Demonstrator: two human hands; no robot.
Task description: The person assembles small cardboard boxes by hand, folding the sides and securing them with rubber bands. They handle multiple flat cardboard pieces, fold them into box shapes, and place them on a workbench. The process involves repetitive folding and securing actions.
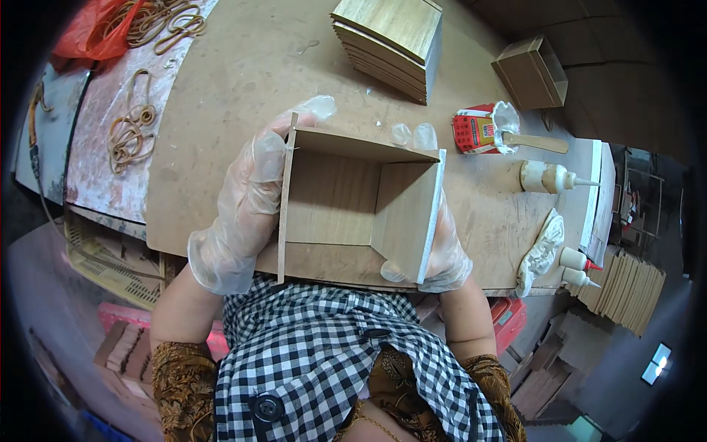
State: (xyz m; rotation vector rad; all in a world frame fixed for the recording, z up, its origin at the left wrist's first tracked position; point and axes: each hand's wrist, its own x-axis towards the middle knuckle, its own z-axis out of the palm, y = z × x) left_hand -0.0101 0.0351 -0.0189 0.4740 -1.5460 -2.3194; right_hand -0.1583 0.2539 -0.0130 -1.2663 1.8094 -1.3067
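Observation:
An open wooden box (331, 199) of thin panels is held up between my two hands at the table's near edge, its hollow side facing me. My left hand (254, 195), in a clear plastic glove, grips the left panel, which sticks out past the box at both ends. On the opposite side, my gloved right hand (448, 254) clasps the right panel, whose edge looks white. Fingertips of the right hand show above the top panel and at the lower right corner; its other fingers are partly hidden behind the box.
A stack of wooden panels (390, 37) and another wooden box (526, 74) stand at the back. To the right are a red tub (471, 129) with a flat stick (537, 142), a squeeze bottle (545, 177) and a crumpled white cloth (541, 250). Rubber bands (132, 132) lie left.

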